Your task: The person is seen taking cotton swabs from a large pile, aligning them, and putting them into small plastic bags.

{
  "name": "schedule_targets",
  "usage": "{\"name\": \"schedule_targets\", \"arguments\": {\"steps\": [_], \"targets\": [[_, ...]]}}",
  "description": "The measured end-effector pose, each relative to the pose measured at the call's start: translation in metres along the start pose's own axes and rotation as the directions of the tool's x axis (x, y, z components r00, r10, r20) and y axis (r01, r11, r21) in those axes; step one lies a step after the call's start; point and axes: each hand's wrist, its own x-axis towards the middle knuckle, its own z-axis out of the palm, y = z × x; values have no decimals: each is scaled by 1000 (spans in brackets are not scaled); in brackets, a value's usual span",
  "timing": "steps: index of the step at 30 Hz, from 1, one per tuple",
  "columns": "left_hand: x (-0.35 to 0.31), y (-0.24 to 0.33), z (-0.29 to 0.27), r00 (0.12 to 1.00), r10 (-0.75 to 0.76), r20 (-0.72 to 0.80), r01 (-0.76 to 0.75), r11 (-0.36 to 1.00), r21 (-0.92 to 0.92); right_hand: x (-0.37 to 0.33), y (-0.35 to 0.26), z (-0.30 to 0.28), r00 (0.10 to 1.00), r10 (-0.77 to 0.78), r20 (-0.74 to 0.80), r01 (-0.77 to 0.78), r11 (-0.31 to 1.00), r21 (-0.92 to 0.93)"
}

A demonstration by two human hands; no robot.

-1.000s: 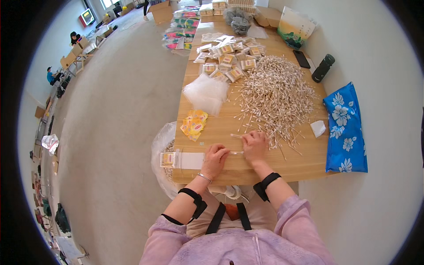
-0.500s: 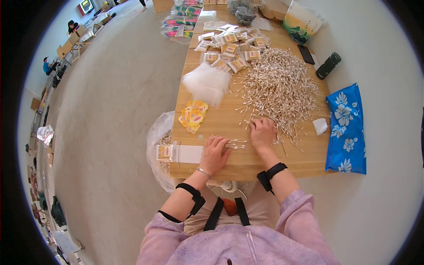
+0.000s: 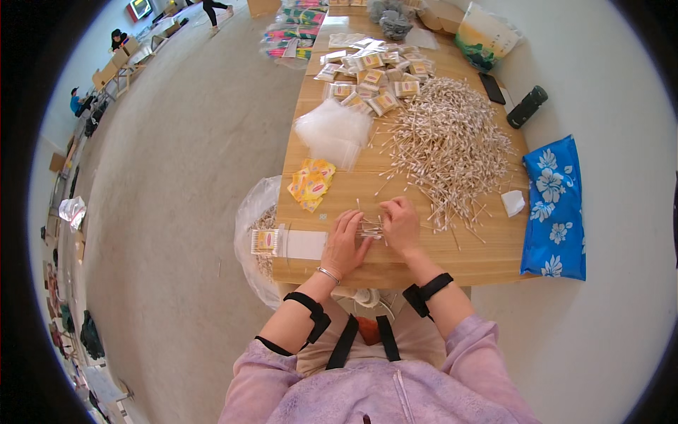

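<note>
My left hand (image 3: 344,241) rests on the wooden table near its front edge, fingers curved around a small bunch of cotton swabs (image 3: 369,231). Close on its right, my right hand (image 3: 401,225) is closed with its fingertips at the swabs' right ends. Its grip partly hides them. One swab sticks up steeply beside the left fingertips. Left of that hand lies a white strip (image 3: 306,244), joined at its outer end by a clear packet (image 3: 265,242) of swabs with a yellow label. A big loose heap of cotton swabs (image 3: 452,145) spreads beyond my right hand.
Yellow cards (image 3: 312,182) and clear plastic bags (image 3: 333,131) lie left of the heap, filled packets (image 3: 371,74) behind. A blue floral pouch (image 3: 554,205), white scrap (image 3: 513,203), phone (image 3: 492,88) and black bottle (image 3: 527,107) line the right. A swab-filled bag (image 3: 247,212) hangs at the left edge.
My right hand has come from the heap's near edge toward me and left, up to the swabs at my left hand. The left hand has barely moved.
</note>
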Motion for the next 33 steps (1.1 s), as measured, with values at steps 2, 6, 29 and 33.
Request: {"name": "schedule_targets", "arguments": {"steps": [2,6,29,33], "targets": [[0,0,1,1000,14,-11,-13,999,32,6,8,-5,996,91,8,-91,995,-48],[1,2,0,998,54,-13,-52,989,138,28,11,-12,999,-50,21,53,974,-221],[2,1,3,999,-33,-29,35,994,100,25,-10,17,912,-104,397,136,989,-54],[5,5,8,1000,-4,-25,7,992,128,23,16,5,965,-39,258,-21,974,227]]}}
